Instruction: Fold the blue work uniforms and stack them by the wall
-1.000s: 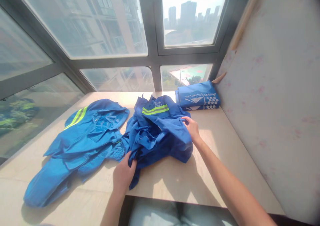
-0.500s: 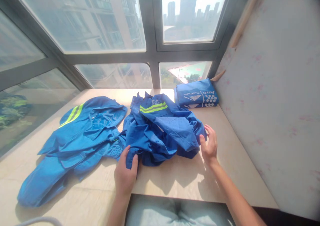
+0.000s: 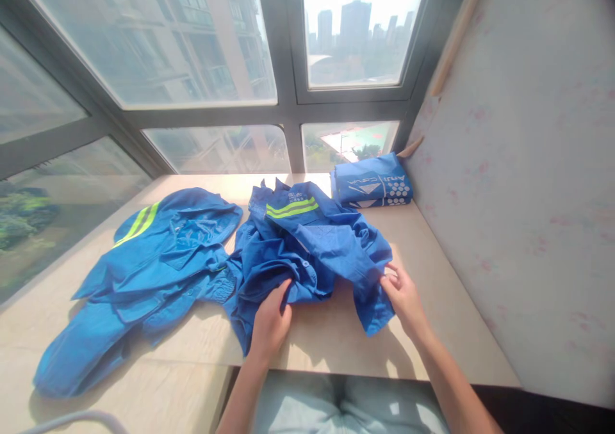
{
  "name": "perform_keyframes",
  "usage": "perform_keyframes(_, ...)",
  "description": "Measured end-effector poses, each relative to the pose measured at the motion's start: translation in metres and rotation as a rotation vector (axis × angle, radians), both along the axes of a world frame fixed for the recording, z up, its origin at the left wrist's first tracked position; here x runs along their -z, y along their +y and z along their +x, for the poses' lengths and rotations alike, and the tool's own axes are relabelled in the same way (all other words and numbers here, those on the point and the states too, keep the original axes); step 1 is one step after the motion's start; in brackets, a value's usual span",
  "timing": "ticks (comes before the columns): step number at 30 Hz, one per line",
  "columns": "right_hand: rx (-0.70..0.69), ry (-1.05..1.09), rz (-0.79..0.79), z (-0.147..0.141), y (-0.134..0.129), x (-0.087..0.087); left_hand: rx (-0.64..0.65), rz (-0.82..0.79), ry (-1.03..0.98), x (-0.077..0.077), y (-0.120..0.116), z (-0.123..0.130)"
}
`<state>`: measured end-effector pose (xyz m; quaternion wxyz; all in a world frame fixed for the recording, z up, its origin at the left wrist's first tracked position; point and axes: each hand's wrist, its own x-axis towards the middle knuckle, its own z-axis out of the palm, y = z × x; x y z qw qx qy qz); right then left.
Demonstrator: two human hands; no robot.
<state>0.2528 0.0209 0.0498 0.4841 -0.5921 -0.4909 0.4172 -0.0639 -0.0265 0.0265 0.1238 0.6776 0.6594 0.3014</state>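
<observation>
A crumpled blue work jacket (image 3: 288,248) with a yellow-green reflective stripe lies in the middle of the wooden surface. My left hand (image 3: 271,322) is closed on its lower front edge, with the fingertips hidden by cloth. At the jacket's right side, my right hand (image 3: 403,294) pinches the fabric near a sleeve, whose end hangs toward me. Another blue garment (image 3: 158,261) with the same kind of stripe is spread out at the left, touching the jacket. Neither hand is on it.
A folded blue bundle (image 3: 373,181) with white printing stands at the back right by the wall (image 3: 528,165). Windows with grey frames (image 3: 288,111) rise behind the wooden surface (image 3: 446,325). A pale curved tube (image 3: 81,416) shows at the lower left.
My left hand has shifted right along the jacket's lower edge. My right hand has moved down and now grips the cloth; the sleeve end hangs lower and farther right.
</observation>
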Motion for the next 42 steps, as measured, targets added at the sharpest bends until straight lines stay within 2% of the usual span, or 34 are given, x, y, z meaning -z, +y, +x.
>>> perform_keyframes(4, -0.004, 0.193, -0.082, 0.031, -0.003, -0.06, -0.105, -0.004, -0.107, -0.042, -0.006, -0.015)
perform_keyframes(7, 0.063, 0.234, -0.089, 0.055, -0.001, -0.098, -0.114, 0.011, -0.175, -0.078, -0.017, -0.025)
perform_keyframes(10, 0.145, 0.233, -0.037, 0.07, 0.005, -0.118, -0.115, 0.052, -0.218, -0.102, -0.024, -0.036)
perform_keyframes(12, 0.197, 0.226, 0.036, 0.071, 0.009, -0.12, -0.137, 0.083, -0.228, -0.108, -0.026, -0.042)
perform_keyframes(15, 0.176, 0.111, 0.107, 0.061, 0.01, -0.107, -0.091, 0.052, -0.183, -0.102, -0.027, -0.044)
perform_keyframes(17, 0.021, -0.12, 0.104, 0.052, 0.006, -0.09, 0.049, -0.041, -0.137, -0.091, -0.03, -0.038)
perform_keyframes(20, -0.319, -0.564, -0.001, 0.047, -0.003, -0.058, 0.276, -0.168, -0.05, -0.07, -0.037, -0.025)
perform_keyframes(22, -0.481, -0.817, -0.119, 0.05, -0.01, -0.04, 0.327, -0.169, 0.027, -0.056, -0.04, -0.017)
perform_keyframes(23, -0.514, -0.92, -0.162, 0.052, -0.012, -0.034, 0.319, -0.143, 0.066, -0.049, -0.04, -0.013)
perform_keyframes(25, -0.47, -1.062, -0.15, 0.054, -0.017, -0.029, 0.26, -0.065, 0.129, -0.039, -0.039, -0.009)
perform_keyframes(29, -0.291, -1.066, 0.116, 0.035, -0.022, -0.033, 0.121, 0.086, 0.216, -0.034, -0.031, -0.003)
perform_keyframes(32, -0.326, -1.001, 0.251, 0.003, -0.023, -0.033, 0.024, 0.163, 0.318, -0.042, -0.021, 0.005)
perform_keyframes(35, -0.38, -1.021, 0.301, -0.032, -0.018, -0.021, -0.074, 0.15, 0.482, -0.046, -0.009, 0.016)
perform_keyframes(38, -0.413, -1.105, 0.289, -0.059, -0.006, -0.001, -0.049, 0.044, 0.573, -0.034, 0.007, 0.021)
perform_keyframes(42, -0.429, -1.156, 0.215, -0.08, 0.015, 0.026, 0.054, -0.037, 0.542, -0.003, 0.035, 0.013)
